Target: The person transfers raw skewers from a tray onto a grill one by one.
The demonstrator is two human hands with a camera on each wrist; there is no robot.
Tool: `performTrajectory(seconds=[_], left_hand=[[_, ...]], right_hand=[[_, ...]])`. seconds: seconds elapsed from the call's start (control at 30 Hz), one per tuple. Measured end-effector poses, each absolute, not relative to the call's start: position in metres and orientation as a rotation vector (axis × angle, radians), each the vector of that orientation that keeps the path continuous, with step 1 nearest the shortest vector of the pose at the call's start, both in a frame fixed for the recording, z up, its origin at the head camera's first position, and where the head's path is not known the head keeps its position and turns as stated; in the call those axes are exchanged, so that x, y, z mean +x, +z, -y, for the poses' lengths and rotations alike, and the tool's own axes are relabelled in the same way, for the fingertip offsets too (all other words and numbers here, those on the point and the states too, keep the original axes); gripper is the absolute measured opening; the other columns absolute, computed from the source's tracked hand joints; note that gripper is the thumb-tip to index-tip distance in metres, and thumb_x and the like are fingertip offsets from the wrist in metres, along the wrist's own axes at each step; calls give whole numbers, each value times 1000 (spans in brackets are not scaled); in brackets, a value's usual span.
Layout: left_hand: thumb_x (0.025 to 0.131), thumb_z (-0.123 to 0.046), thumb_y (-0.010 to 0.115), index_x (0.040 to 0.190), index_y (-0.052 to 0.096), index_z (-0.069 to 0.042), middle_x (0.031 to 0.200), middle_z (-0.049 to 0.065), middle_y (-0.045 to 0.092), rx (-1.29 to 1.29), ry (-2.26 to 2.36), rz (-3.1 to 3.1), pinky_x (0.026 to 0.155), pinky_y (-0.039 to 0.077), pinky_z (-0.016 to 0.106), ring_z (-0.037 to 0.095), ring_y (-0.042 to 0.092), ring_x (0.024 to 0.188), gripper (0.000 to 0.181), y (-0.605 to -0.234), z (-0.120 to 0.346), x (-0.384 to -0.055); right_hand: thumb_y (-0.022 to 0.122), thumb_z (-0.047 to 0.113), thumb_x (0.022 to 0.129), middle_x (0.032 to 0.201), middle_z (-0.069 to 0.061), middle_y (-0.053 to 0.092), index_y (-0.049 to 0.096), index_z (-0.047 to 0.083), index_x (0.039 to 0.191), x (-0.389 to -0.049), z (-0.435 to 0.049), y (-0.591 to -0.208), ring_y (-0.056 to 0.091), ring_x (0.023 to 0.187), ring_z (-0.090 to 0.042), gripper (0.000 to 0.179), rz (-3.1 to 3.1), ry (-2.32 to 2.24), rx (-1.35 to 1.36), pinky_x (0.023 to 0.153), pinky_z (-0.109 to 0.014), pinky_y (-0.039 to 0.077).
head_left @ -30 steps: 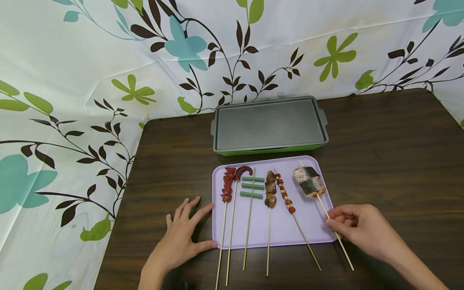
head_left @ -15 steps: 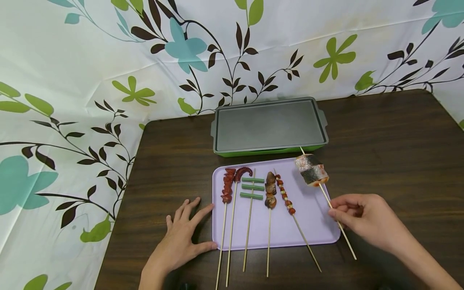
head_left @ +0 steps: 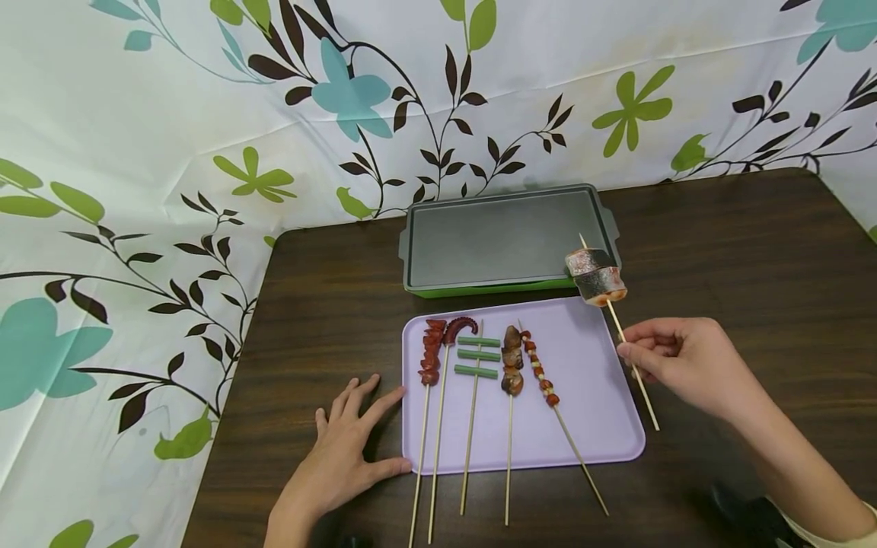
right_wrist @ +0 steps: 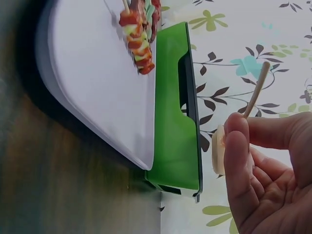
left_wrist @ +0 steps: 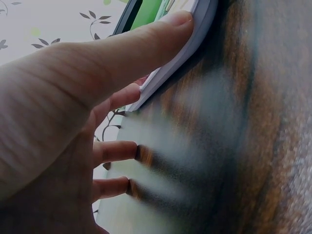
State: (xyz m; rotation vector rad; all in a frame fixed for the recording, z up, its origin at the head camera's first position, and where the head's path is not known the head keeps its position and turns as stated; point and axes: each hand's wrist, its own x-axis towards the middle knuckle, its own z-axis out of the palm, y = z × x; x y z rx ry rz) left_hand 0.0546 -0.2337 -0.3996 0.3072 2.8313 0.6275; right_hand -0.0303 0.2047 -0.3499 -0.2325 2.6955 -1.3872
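Note:
My right hand point(head_left: 678, 361) pinches the stick of a fish skewer point(head_left: 596, 278) between thumb and fingers. The skewer's chunks, with dark skin, are raised over the tray's far right corner and the grill's near right corner. In the right wrist view the stick's end juts up past the fingertips, and the fish is mostly hidden behind them. My left hand point(head_left: 346, 449) rests spread at the left of the lilac tray point(head_left: 582, 434), thumb and index finger touching its edge. In the left wrist view, the thumb point(left_wrist: 141, 44) lies along the tray's rim.
On the tray lie a red sausage-like skewer point(head_left: 430, 354), an octopus tentacle skewer point(head_left: 457, 329), a green-stalk skewer point(head_left: 477, 358), a brown meat skewer point(head_left: 511, 361) and a tomato skewer point(head_left: 539, 369). Their sticks overhang the near edge. Behind stands a green grill with a grey plate point(head_left: 503, 236).
My right hand has lifted the fish skewer off the tray and carried it away from me, toward the grill's right corner. The left hand has stayed at the tray's edge.

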Motion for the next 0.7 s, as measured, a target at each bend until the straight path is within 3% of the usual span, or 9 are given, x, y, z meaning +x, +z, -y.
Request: performTrajectory(seconds=[0.7], left_hand=[[71, -69, 72, 148, 37, -45, 158, 8, 26, 324, 625, -2853, 90, 13, 86, 45, 15, 144, 88, -399, 233, 56]], right_hand=[[71, 17, 91, 73, -9, 69, 71, -7, 98, -93, -202, -349, 64, 57, -20, 25, -2671, -1288, -153, 52, -29, 52]])
